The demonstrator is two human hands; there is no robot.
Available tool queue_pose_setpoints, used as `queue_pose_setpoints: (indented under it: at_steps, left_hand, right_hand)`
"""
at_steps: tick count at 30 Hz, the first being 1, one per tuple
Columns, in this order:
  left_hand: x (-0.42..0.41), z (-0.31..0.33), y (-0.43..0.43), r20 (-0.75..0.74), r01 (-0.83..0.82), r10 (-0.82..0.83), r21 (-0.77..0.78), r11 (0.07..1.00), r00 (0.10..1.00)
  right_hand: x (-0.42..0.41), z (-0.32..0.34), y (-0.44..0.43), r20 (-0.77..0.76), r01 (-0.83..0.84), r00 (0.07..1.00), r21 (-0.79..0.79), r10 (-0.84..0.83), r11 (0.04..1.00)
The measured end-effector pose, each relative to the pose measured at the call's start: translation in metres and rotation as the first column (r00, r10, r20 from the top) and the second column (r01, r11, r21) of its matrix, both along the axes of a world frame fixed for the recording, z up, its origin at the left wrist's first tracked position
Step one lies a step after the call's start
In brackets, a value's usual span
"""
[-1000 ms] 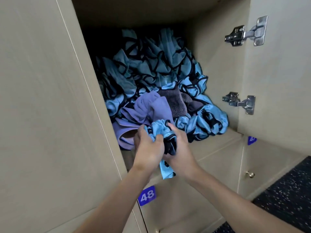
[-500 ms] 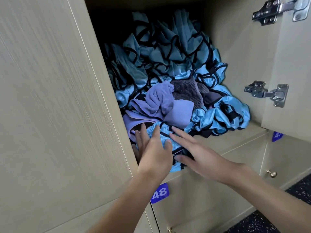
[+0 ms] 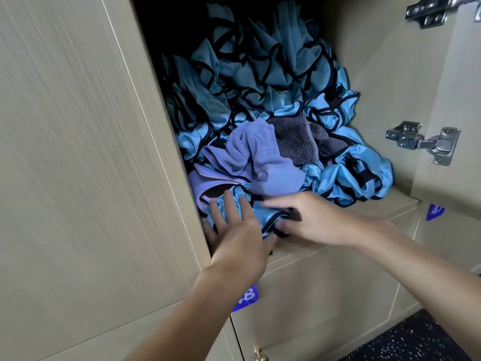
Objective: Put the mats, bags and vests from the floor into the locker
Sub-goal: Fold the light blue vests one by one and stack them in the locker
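- At far left, a pale wood panel (image 3: 78, 152) forms the side of the open locker (image 3: 377, 74).
- Inside the locker, a heap of blue vests (image 3: 260, 74) with black hems fills it from the far wall to the near edge.
- A purple cloth (image 3: 260, 157) lies crumpled on the near left part of the heap.
- Left hand (image 3: 239, 230): flat, fingers straight, pressing one vest (image 3: 250, 212) down at the near lip of the shelf and grasping nothing.
- Below it, a blue tag (image 3: 247, 295) marked 48 sits on the lower door.
- Right hand (image 3: 320, 220): somewhat blurred, fingers stretched out on the same vest with the thumb by its black hem; not clenched.
- A grey striped cloth (image 3: 294, 139) lies in the heap just right of the purple one.
- A metal hinge (image 3: 424, 142) joins the locker wall to the open door (image 3: 455, 87) at right.
- Dark speckled floor (image 3: 416, 340) shows at near right.
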State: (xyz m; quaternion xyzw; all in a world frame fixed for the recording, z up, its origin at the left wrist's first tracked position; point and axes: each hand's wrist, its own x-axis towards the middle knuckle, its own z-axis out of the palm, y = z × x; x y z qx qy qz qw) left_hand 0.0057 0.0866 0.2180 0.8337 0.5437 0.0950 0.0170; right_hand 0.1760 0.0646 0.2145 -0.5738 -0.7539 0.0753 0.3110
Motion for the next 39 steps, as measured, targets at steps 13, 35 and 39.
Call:
queue_pose_setpoints:
  at_steps: [13,35,39]
  left_hand:
    - [0.004,-0.001,0.002,-0.135,-0.02,0.019,-0.002,1.0,0.991]
    - [-0.001,-0.003,-0.01,-0.164,0.08,-0.058,0.129,0.988,0.985]
    - [0.0,-0.002,0.0,-0.252,0.05,-0.027,0.083,0.995,0.967]
  right_hand:
    - [-0.011,0.013,0.041,0.414,0.162,0.898,0.01,-0.152,0.987]
    - [0.004,0.031,0.014,0.146,0.122,0.98,0.084,-0.134,0.989]
    - [0.006,0.008,-0.01,0.164,0.108,0.978,0.142,-0.13,0.984]
